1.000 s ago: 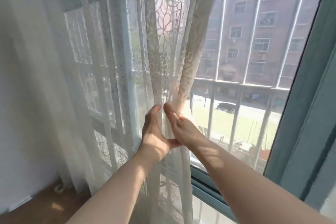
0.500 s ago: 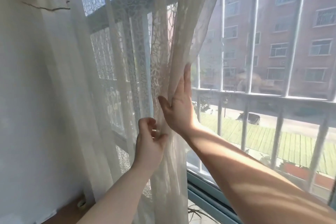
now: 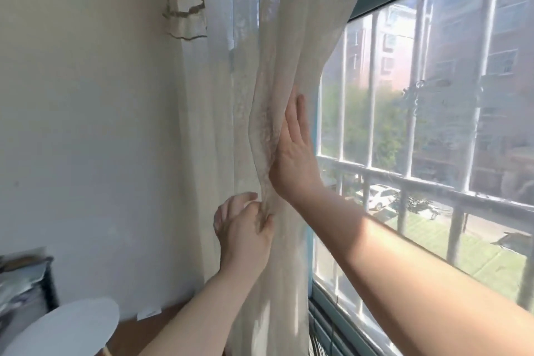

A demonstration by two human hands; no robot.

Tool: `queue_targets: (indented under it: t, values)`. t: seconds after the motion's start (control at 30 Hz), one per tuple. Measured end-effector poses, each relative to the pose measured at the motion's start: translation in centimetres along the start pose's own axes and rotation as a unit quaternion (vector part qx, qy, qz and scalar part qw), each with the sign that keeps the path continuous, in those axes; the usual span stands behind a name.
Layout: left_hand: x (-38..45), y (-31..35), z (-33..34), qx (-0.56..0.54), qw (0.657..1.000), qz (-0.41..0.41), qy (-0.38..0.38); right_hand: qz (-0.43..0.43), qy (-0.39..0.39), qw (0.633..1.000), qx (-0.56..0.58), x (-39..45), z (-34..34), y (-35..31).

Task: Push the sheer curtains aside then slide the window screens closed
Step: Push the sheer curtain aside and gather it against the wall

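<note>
Closest in, bottom left corner: a round white tabletop (image 3: 66,326) cut off by the edge, with a dark cluttered shelf (image 3: 26,283) just behind it (too blurry to say what's on there). Two bare forearms reaching up from the bottom edge. Left hand (image 3: 245,235) lower down, fingers curled in and pinching a fold of the sheer curtain (image 3: 277,66), thumb on the window side of the bunch. Right hand (image 3: 294,153) just above it, flat and relaxed, straight fingers pointing up and pressed against the right edge of the gathered fabric. Curtain all bunched into a thick vertical column at the left end of the window, right next to the plain white wall (image 3: 86,124), with a ruffled trim (image 3: 190,9) hanging near the top. Teal window frame (image 3: 341,324) along the sill and across the top. To the right of the bunch, the opening uncovered, with white security bars (image 3: 416,89) and a horizontal rail outside. Can't tell where the window screen sits. Farther out: a white car (image 3: 381,196) parked below, a strip of green, trees, and red-brick apartment blocks (image 3: 508,72) at the back.
</note>
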State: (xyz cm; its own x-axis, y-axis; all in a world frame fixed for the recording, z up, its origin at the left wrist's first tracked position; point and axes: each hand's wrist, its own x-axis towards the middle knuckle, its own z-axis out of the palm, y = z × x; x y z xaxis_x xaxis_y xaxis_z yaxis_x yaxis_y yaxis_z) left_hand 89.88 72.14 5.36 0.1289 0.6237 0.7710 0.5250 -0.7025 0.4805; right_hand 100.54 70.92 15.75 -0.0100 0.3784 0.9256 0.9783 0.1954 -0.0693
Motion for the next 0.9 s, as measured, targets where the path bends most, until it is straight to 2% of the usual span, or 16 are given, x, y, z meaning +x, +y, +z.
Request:
queue_targets:
  t: [0.17,0.37,0.7,0.8,0.9]
  values:
    - [2.4,-2.2,0.4,0.012,1.0,-0.021,0.009,-0.007,0.004,0.999,0.033,2.6,3.5,0.4]
    - [6.3,-6.8,1.3,-0.031,0.996,-0.079,-0.038,-0.027,-0.056,0.997,0.047,4.1,10.2,1.7]
    - [11.8,-17.3,4.3,-0.102,0.987,-0.119,-0.035,0.036,-0.138,0.986,0.087,7.2,22.2,2.3]
    - [13.5,-20.0,5.1,-0.143,0.98,-0.137,-0.021,0.057,-0.147,0.983,0.1,8.3,24.9,2.1]
    - [15.5,-22.8,6.0,-0.159,0.976,-0.145,-0.037,0.078,-0.142,0.983,0.089,9.6,27.4,1.8]
